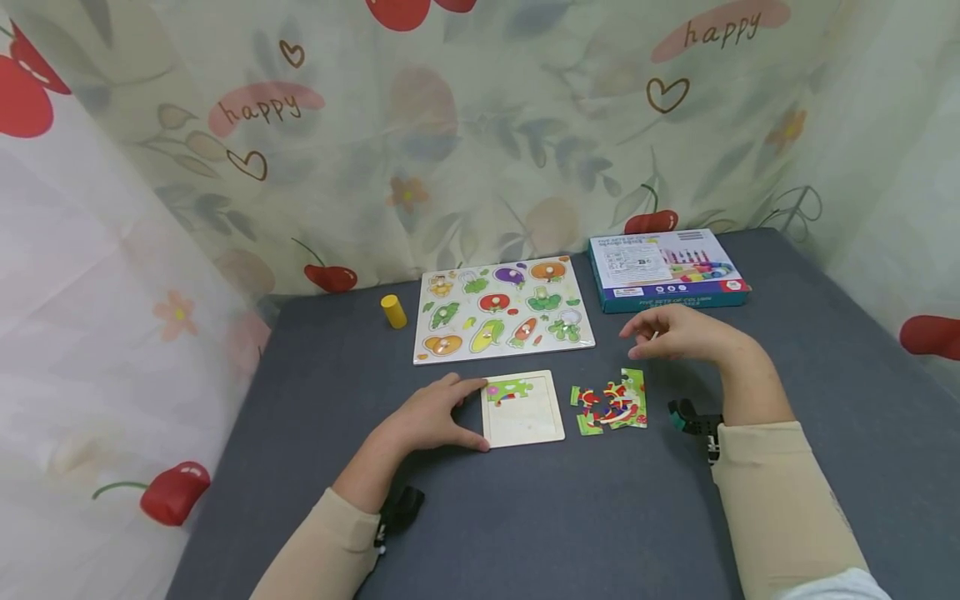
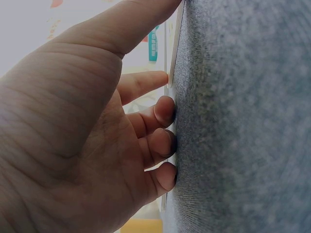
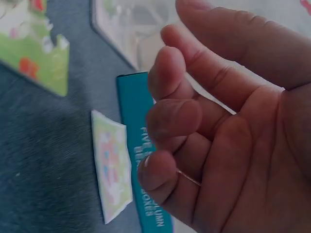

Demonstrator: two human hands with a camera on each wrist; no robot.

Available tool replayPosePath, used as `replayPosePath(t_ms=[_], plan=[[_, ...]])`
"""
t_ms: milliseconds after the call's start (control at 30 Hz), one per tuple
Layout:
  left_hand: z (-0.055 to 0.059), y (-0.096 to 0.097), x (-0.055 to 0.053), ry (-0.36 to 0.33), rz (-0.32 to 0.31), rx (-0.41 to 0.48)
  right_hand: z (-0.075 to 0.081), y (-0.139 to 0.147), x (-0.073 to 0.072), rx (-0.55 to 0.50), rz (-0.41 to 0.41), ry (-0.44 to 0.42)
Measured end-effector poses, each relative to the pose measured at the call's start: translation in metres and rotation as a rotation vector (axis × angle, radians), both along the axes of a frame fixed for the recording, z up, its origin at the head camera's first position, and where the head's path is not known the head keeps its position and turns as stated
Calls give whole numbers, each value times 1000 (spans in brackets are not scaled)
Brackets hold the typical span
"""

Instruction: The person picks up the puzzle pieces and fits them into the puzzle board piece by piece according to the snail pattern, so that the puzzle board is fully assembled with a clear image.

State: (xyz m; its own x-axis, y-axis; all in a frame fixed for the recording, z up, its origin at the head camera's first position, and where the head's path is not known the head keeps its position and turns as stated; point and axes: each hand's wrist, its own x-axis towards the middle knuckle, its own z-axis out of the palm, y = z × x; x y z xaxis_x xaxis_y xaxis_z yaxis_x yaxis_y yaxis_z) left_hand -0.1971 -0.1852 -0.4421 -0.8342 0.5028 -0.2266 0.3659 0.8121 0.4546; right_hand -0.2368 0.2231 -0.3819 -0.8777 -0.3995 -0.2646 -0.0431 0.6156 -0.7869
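Observation:
In the head view my left hand [image 1: 435,419] rests at the left edge of a square wooden puzzle tray [image 1: 525,423]. Its index finger touches near the upper left corner, its thumb near the lower left. A few green jigsaw pieces [image 1: 511,388] lie in the tray's upper left. My right hand [image 1: 678,332] hovers right of the tray, fingers loosely curled, with nothing plainly held. To the tray's right lies a heap of green, red and blue jigsaw pieces [image 1: 633,400]. In the right wrist view one piece [image 3: 111,165] shows beyond the fingertips, apparently on the table.
A vegetable puzzle board [image 1: 506,304] lies behind the tray. A blue and white box [image 1: 667,271] stands at the back right. A yellow cylinder [image 1: 393,311] is left of the board. A patterned curtain [image 1: 480,167] hangs behind the dark table [image 1: 525,517].

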Motion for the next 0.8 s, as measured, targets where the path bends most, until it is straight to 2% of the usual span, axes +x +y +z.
replayPosePath(t_ms=[167,333,600,800], plan=[[-1,0,-1,3,-1,0,-19,5,-9,49,17,-84],[-2,0,-1,-3,1,-5,-27,6,-7,97,-10,-196],[1,2,1,-7,5,-9,-25,-10,-2,261,-32,-185],[1,2,0,-2,4,-9,-24,-16,-3,260,-34,-165]])
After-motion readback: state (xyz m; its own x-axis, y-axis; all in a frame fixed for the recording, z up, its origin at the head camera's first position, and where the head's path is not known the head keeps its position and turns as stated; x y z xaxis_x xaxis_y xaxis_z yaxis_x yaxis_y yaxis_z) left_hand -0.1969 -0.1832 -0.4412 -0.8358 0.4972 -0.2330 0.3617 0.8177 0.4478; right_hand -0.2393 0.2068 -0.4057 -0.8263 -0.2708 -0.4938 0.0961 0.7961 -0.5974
